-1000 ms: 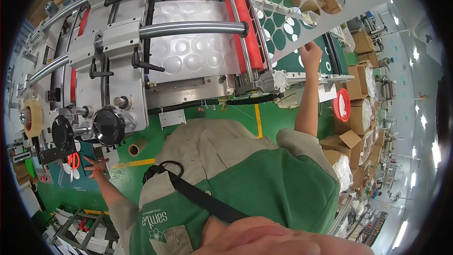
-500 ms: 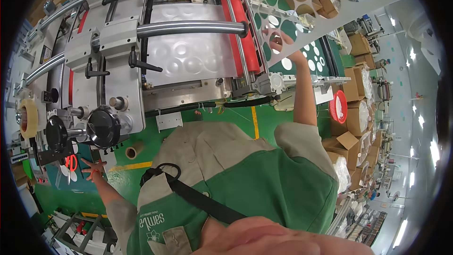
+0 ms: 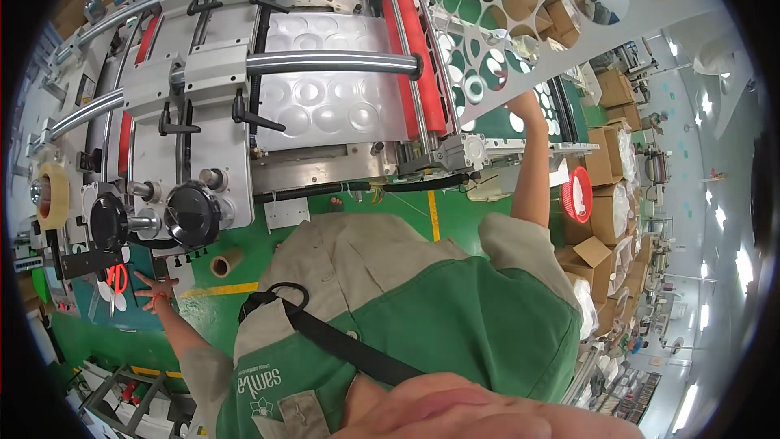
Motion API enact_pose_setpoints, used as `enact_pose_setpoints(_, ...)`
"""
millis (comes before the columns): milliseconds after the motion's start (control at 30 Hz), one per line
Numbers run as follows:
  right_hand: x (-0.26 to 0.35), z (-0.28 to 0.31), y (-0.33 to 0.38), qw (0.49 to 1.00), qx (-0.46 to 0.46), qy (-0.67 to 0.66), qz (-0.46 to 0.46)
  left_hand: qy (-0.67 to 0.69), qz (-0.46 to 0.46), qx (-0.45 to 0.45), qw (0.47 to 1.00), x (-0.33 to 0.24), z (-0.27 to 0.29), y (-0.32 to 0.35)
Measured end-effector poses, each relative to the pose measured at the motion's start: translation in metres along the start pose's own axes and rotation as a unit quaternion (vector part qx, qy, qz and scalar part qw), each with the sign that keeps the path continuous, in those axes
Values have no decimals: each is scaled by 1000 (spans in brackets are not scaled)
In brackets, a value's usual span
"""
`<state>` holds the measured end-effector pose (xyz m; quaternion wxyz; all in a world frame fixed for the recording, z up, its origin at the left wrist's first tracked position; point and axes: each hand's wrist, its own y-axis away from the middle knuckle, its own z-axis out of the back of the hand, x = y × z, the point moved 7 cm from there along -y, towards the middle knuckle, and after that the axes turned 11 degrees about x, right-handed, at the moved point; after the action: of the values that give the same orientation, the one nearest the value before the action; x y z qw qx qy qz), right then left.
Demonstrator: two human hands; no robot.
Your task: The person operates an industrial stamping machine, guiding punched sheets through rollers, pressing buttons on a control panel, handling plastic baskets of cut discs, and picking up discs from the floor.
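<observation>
My left hand, a band at its wrist, is spread open over a dark green mat at the lower left. Beside its fingertips lie orange-handled scissors and small white discs. My right hand reaches out over the far right end of the machine. Its fingers are mostly hidden behind a thin sheet with rows of round holes, so their grip does not show. Beneath and past the sheet, white discs lie on a green conveyor belt.
The machine has steel bars, a red roller, black knobs and film marked with circles. A tape roll is at left. Right are a red basket and cardboard boxes. A cardboard tube lies on the floor.
My right hand has shifted slightly right and down and shows less through the sheet's holes. The discs on the belt lie differently. My left hand stays spread; the whole view has shifted a little.
</observation>
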<state>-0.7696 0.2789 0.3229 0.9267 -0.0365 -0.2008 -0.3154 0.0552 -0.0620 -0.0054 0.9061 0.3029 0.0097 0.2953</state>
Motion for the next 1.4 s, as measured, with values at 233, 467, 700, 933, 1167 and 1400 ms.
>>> enact_pose_setpoints(233, 103, 8, -10, 956, 47, -214, 198, 7, -1, 10, 1000, -2, -4, 2)
enact_pose_setpoints(467, 78, 77, 6, 977, -158, -40, 138, 7, 1, 13, 1000, 0, -8, 3)
enact_pose_setpoints(700, 3, 18, -9, 987, -80, -69, 117, 0, -1, 2, 1000, -3, 4, 8)
enact_pose_setpoints(933, 69, 19, -3, 958, -130, -163, 198, -2, -3, 13, 1000, -5, -1, 4)
enact_pose_setpoints(1167, 118, 31, -26, 963, -154, -26, 219, -3, 2, 9, 1000, -6, -5, 6)
enact_pose_setpoints(1400, 123, 70, -36, 924, -252, -63, 281, 0, -1, -9, 1000, -2, -2, 2)
